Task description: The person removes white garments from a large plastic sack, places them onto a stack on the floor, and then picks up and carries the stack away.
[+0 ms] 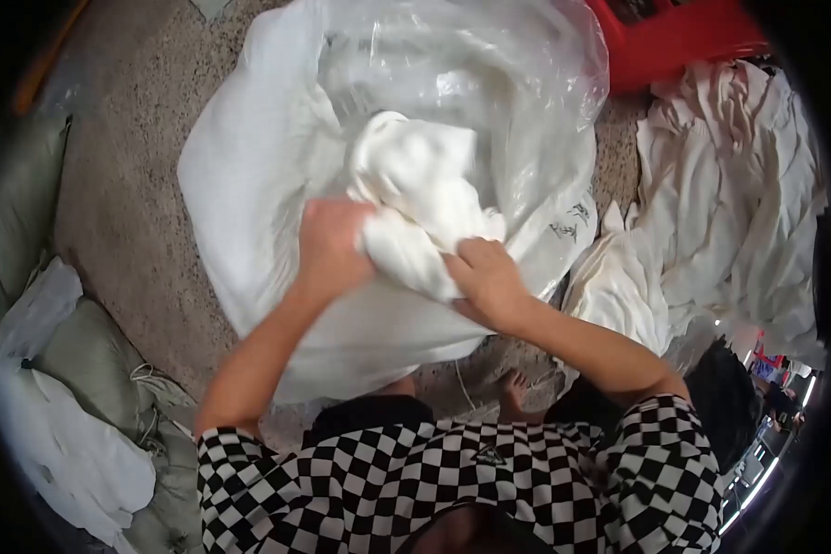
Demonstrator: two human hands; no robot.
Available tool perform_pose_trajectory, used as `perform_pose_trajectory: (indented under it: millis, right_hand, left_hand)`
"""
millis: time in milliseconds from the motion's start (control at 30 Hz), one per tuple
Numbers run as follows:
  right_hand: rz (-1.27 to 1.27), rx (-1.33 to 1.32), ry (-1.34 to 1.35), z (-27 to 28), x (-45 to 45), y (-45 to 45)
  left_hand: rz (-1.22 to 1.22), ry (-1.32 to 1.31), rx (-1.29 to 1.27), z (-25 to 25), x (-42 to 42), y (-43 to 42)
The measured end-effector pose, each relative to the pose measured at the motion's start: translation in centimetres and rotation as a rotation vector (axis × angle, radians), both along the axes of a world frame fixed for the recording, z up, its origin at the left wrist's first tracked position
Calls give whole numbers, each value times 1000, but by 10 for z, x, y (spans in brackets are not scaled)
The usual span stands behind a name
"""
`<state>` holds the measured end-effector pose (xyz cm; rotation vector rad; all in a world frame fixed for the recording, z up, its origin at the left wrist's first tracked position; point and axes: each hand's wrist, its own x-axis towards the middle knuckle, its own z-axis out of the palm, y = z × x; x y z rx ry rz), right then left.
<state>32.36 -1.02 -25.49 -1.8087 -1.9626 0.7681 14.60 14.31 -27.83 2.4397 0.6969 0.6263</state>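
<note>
Both hands grip a bundle of white cloth (415, 175) over the mouth of a big white sack (240, 185) with a clear plastic liner (545, 83). My left hand (334, 247), a little blurred, is closed on the cloth's left side. On the right side, my right hand (489, 284) has its fingers wrapped round the lower edge of the same cloth. The bundle is crumpled and partly smeared by motion, so its exact kind does not show. Dark handwriting marks the sack's right side.
A large heap of white cloth pieces (720, 203) lies at the right, below a red plastic object (683, 42). Stuffed greenish sacks (92, 360) and a white sheet (83, 452) lie at the left. The floor (129, 175) is speckled. Dark hair of another person (725, 406) shows at lower right.
</note>
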Motion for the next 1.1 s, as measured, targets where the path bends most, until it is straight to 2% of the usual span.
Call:
perform_pose_trajectory:
  millis: [33,100,133,167,233,267,300,367,400,467,500,533,600,667,733,767,800,833,900,1033,1100]
  right_hand:
    - [37,-119,-8,-1,8,-20]
    - [85,-461,36,-26,32,-61]
    - [93,-501,122,-37,50,-77]
    - [97,-540,206,-45,65,-84]
    - [146,-753,62,-34,85,-67]
    - [-13,-712,119,-17,92,-55]
    - [-165,-664,170,2,93,-41]
    - [-337,-478,-166,27,79,-15]
    - [-299,-418,-48,32,69,-5]
    - [-245,-304,197,41,41,4]
    - [-204,-332,306,44,21,6]
    - [-64,-221,147,36,4,-4]
    - [82,-197,-26,3,-6,-32]
    - [97,-376,-59,-18,11,-51]
    - [-313,-613,106,-9,40,-38]
    - [-566,-547,281,-8,57,-32]
    - [-682,-525,513,1,77,-20]
    - [-902,-450,860,24,80,-5]
    - [-978,-384,1031,32,106,9]
    - [-971,-357,1171,22,118,11]
    - [-908,-392,1225,30,109,7]
  left_hand:
    - [-139,-60,20,12,-11,-22]
    - [-413,183,-270,23,-20,-76]
    - [-503,201,-352,15,-24,-101]
    - [-555,235,-341,10,-26,-118]
    - [-664,288,-315,-4,-30,-146]
    - [-683,201,-284,-19,-33,-159]
    - [-725,262,-290,-15,-32,-161]
    - [-778,391,-280,-1,-31,-156]
    - [-723,311,-266,-4,-33,-160]
    - [-697,327,-248,-3,-36,-164]
    - [-689,333,-238,-3,-36,-165]
    - [-638,303,-172,-14,-39,-173]
    - [-623,351,-241,-1,-37,-168]
    - [-573,343,-272,2,-42,-168]
    - [-485,279,-258,1,-53,-171]
    - [-445,268,-258,0,-59,-172]
    - [-411,258,-255,0,-65,-173]
    - [-383,246,-248,1,-69,-173]
    - [-358,293,-252,7,-74,-170]
    - [-308,363,-264,10,-72,-166]
    - [-289,404,-465,15,-66,-160]
